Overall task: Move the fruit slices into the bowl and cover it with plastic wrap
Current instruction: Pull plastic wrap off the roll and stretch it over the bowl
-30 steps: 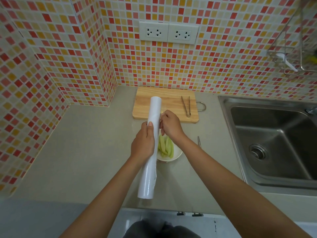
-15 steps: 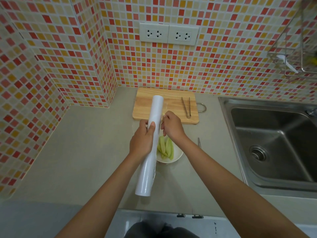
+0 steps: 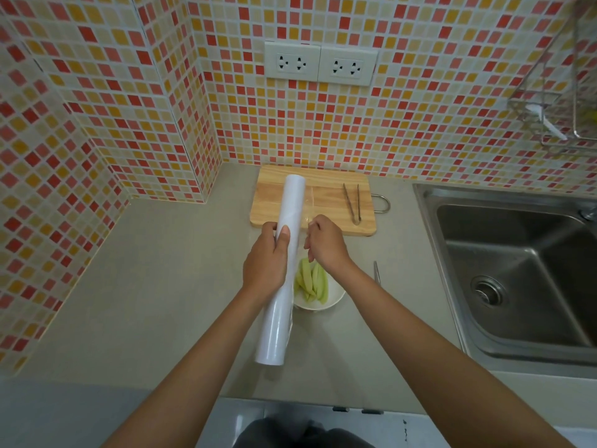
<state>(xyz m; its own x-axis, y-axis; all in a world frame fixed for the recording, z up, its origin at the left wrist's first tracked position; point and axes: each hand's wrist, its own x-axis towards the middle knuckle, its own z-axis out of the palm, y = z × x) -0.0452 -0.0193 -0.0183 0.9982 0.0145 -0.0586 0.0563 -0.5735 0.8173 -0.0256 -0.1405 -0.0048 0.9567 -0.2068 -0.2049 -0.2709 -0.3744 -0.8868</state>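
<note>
Wall: we see small red, orange and cream tiles on the left and at the back.
Counter (image 3: 135, 286): grey and bare on the left side.
Left hand (image 3: 266, 266): our fingers are curled tight around the roll near its middle, with the thumb lying flat on top.
Roll (image 3: 284, 266): it is a long white tube of plastic wrap. Its long way runs from near us to far from us, tilted a little. It hangs in the air, just left of the bowl.
Loose wrap (image 3: 307, 202): a thin clear strip has come off the right side of the roll. It is very hard to see.
Right hand (image 3: 326, 244): our fingers are bent close together at the edge of the clear strip. We think they pinch it, but the wrap is too thin for us to be sure.
Bowl (image 3: 336, 295): white and round, on the counter, right under our right hand and partly hidden by the roll.
Fruit slices (image 3: 311, 281): long, pale green and yellow pieces, all lying in the bowl.
Next move: we think the wrap must be pulled to the right, across the bowl. Our right hand is nearer.
Board (image 3: 326, 195): wooden, behind the bowl, with tongs (image 3: 352, 203) on it.
Sink (image 3: 517, 270): shiny metal, far right.
</note>
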